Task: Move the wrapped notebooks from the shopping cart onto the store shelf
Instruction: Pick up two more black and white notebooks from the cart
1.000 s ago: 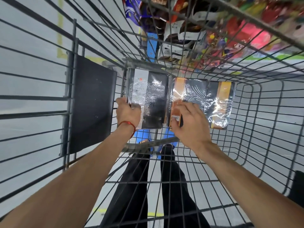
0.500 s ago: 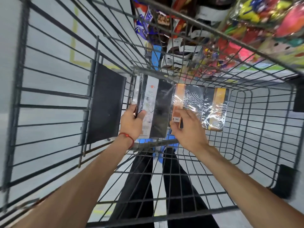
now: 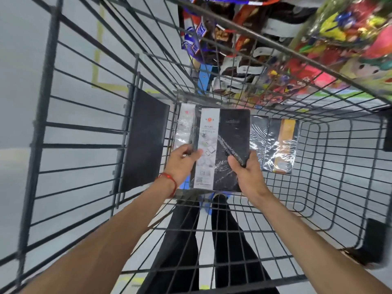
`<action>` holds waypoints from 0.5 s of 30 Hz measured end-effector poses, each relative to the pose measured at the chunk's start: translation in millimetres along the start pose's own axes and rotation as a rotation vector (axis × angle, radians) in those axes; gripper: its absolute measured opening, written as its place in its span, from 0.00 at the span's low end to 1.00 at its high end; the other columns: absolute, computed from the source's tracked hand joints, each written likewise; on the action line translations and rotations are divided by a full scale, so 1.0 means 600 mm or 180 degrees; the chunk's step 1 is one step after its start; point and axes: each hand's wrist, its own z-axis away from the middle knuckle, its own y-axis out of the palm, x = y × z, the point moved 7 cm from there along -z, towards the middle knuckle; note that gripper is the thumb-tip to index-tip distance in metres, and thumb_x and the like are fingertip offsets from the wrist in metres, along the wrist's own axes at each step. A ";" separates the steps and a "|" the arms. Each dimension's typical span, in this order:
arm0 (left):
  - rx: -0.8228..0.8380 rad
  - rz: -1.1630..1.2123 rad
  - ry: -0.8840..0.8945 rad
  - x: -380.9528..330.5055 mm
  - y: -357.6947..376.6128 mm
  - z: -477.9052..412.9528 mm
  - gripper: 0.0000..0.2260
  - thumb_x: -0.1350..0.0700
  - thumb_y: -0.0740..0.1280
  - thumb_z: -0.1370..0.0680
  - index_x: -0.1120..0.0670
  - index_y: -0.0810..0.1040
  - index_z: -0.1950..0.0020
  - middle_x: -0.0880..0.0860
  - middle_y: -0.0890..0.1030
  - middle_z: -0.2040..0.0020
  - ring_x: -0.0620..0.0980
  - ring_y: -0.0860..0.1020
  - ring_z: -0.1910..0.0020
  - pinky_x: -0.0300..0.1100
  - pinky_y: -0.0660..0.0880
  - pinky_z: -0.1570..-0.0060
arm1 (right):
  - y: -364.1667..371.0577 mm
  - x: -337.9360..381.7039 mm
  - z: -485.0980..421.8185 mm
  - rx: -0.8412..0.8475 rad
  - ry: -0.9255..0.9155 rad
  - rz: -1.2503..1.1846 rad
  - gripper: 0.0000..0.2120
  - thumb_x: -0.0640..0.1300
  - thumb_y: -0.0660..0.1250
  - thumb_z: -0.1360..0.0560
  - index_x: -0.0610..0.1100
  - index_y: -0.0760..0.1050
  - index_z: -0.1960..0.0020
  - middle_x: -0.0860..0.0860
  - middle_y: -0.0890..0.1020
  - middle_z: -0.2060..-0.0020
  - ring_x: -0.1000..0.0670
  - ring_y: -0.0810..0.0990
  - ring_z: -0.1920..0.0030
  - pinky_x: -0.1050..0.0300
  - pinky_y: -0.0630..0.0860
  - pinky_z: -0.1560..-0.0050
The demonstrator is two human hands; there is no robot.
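Note:
Both my hands hold a black wrapped notebook (image 3: 224, 143) with a white label strip, lifted above the floor of the wire shopping cart (image 3: 331, 170). My left hand (image 3: 182, 160) pinches its left edge and my right hand (image 3: 246, 172) grips its lower right corner. Another wrapped notebook (image 3: 184, 128) with a white strip lies just under it on the left. To the right, black notebooks with an orange band (image 3: 280, 145) lie in shiny wrap on the cart floor.
A black panel (image 3: 144, 143) hangs on the cart's left wall. Beyond the cart's far end stands a store shelf (image 3: 265, 66) packed with colourful snack packets. My legs and blue shoes show through the wire floor.
My right hand left the orange-banded notebook and took the right corner of the black one. Both hands have raised that notebook off the stack, toward me.

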 end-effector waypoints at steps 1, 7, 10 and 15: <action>-0.0062 -0.0100 -0.0009 -0.001 -0.001 -0.012 0.12 0.54 0.68 0.20 0.55 0.78 0.38 0.47 0.80 0.46 0.43 0.78 0.52 0.22 0.72 0.66 | -0.006 0.000 -0.002 -0.0082 -0.0070 0.0093 0.13 0.44 0.66 0.19 0.45 0.67 0.38 0.42 0.81 0.42 0.41 0.79 0.39 0.40 0.76 0.36; -0.0252 -0.1439 -0.0115 0.014 -0.013 -0.117 0.30 0.52 0.67 0.21 0.61 0.60 0.24 0.59 0.65 0.25 0.58 0.66 0.26 0.45 0.61 0.26 | -0.048 -0.011 -0.025 -0.0446 -0.0152 0.0376 0.16 0.45 0.65 0.18 0.44 0.65 0.35 0.51 0.80 0.46 0.58 0.79 0.46 0.54 0.75 0.37; -0.0291 -0.1486 -0.0246 0.037 -0.011 -0.155 0.33 0.49 0.69 0.25 0.61 0.60 0.26 0.59 0.69 0.29 0.60 0.72 0.33 0.52 0.70 0.31 | -0.062 -0.021 -0.033 -0.0560 -0.0156 0.0540 0.15 0.45 0.65 0.19 0.44 0.65 0.35 0.53 0.79 0.50 0.62 0.77 0.52 0.67 0.74 0.50; -0.0593 -0.1461 -0.0196 0.025 -0.015 -0.149 0.21 0.58 0.68 0.24 0.60 0.67 0.34 0.57 0.75 0.38 0.55 0.78 0.46 0.43 0.77 0.48 | -0.072 -0.026 -0.046 -0.0625 -0.0123 0.0731 0.16 0.44 0.65 0.18 0.44 0.64 0.35 0.54 0.78 0.52 0.61 0.78 0.54 0.67 0.72 0.57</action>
